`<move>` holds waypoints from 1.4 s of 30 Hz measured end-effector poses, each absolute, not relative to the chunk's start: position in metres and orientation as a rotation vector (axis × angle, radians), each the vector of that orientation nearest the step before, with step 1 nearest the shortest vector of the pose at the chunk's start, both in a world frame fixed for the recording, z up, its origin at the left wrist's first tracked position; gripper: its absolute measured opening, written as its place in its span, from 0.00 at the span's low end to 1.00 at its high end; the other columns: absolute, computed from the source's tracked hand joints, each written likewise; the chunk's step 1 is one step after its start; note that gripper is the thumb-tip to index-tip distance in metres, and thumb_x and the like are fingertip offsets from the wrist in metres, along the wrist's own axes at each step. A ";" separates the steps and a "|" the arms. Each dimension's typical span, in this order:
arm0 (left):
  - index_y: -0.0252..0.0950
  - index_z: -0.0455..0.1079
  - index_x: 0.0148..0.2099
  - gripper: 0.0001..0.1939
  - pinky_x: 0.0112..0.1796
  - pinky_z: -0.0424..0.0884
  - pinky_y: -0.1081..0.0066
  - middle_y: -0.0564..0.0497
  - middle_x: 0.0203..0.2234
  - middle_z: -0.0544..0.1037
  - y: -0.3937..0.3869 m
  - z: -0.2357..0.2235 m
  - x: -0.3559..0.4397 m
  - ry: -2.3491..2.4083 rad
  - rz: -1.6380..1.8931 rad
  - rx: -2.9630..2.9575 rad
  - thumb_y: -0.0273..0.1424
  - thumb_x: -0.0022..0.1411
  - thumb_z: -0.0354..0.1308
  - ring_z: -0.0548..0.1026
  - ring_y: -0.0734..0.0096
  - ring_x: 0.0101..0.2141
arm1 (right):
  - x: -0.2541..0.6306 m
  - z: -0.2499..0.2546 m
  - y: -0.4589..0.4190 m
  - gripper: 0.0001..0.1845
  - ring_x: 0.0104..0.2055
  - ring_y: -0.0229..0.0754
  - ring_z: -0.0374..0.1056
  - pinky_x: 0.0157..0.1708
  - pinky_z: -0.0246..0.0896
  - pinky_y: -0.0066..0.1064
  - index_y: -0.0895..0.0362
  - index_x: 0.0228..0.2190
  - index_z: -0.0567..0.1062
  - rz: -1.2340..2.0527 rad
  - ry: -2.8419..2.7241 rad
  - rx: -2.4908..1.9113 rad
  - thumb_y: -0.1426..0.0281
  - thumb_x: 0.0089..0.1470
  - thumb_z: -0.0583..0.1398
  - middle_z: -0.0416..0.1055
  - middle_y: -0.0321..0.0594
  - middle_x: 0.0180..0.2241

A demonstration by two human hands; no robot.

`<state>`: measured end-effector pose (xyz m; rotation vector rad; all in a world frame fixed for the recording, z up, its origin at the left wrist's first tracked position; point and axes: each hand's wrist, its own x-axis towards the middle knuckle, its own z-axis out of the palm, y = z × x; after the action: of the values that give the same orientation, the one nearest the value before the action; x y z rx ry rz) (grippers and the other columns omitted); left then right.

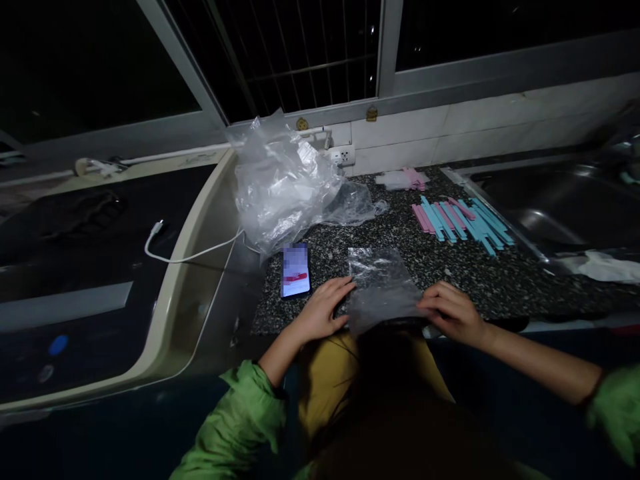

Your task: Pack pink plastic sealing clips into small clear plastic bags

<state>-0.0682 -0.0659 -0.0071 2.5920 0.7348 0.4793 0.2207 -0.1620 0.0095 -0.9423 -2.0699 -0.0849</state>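
Observation:
A small clear plastic bag point(380, 283) lies flat on the speckled dark countertop point(450, 267) at its near edge. My left hand point(323, 310) rests on the bag's left edge, fingers stretched out and lying flat. My right hand point(450, 310) presses on the bag's right edge with its fingers curled together. Beyond the bag, a pile of pink and blue strips point(463, 220) lies spread on the counter. Both sleeves are green.
A lit phone point(295, 270) lies left of the bag. A big crumpled clear plastic bag point(285, 180) sits at the back left, with a white cable point(190, 250) trailing left. A steel sink point(565, 207) is on the right. A few pink and white pieces point(405, 179) lie by the wall.

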 end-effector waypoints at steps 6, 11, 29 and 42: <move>0.38 0.72 0.46 0.14 0.51 0.64 0.56 0.44 0.49 0.73 -0.061 -0.010 -0.038 0.637 0.693 2.502 0.28 0.56 0.54 0.68 0.61 0.50 | 0.225 0.010 -0.162 0.07 0.29 0.38 0.64 0.29 0.60 0.31 0.53 0.33 0.72 -0.040 -2.100 -0.987 0.74 0.53 0.55 0.67 0.39 0.26; 0.35 0.74 0.34 0.11 0.41 0.70 0.64 0.44 0.36 0.79 -0.056 -0.018 -0.032 0.646 0.843 2.226 0.32 0.60 0.52 0.75 0.67 0.38 | 0.242 -0.001 -0.143 0.14 0.38 0.44 0.65 0.36 0.63 0.36 0.56 0.42 0.71 -0.098 -2.213 -1.181 0.71 0.52 0.56 0.70 0.45 0.35; 0.32 0.67 0.23 0.10 0.24 0.57 0.77 0.56 0.15 0.67 -0.030 -0.013 -0.007 1.174 0.800 1.678 0.31 0.52 0.53 0.64 0.77 0.20 | 0.239 -0.019 -0.091 0.14 0.33 0.41 0.66 0.38 0.59 0.35 0.56 0.22 0.74 0.255 -2.040 -1.533 0.64 0.54 0.54 0.72 0.40 0.28; 0.30 0.64 0.46 0.16 0.25 0.62 0.75 0.58 0.20 0.65 -0.027 -0.015 -0.012 1.360 0.860 1.634 0.28 0.53 0.54 0.64 0.76 0.20 | 0.215 0.006 -0.079 0.10 0.28 0.38 0.65 0.25 0.50 0.28 0.55 0.18 0.70 0.193 -1.916 -2.056 0.67 0.48 0.56 0.72 0.37 0.27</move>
<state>-0.0117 -0.0267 -0.0147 1.6337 1.3602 0.8599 0.2146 -0.0787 0.0063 -2.0558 -1.9156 0.1926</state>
